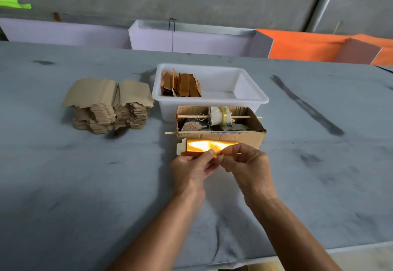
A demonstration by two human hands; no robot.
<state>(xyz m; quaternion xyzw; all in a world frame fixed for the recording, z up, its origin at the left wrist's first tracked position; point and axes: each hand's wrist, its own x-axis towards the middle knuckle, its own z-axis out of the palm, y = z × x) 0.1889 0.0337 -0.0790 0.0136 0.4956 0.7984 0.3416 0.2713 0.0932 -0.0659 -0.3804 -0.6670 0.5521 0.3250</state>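
Observation:
A shiny gold, folded cardboard box blank (204, 146) is held just in front of a brown cardboard box (234, 137). My left hand (191, 171) pinches its near edge between thumb and fingers. Right beside it, my right hand (244, 164) pinches the same edge. A pale tab sticks out at the blank's left end. Inside the brown box, a roll of clear tape (221, 115) wrapped in white cloth hangs on a wooden stick (191, 116).
A white plastic tub (248, 98) behind the brown box holds several gold folded pieces (180, 83) at its left end. A stack of flat brown card blanks (108, 106) lies to the left. The grey cloth-covered table (85, 175) ends near the bottom right.

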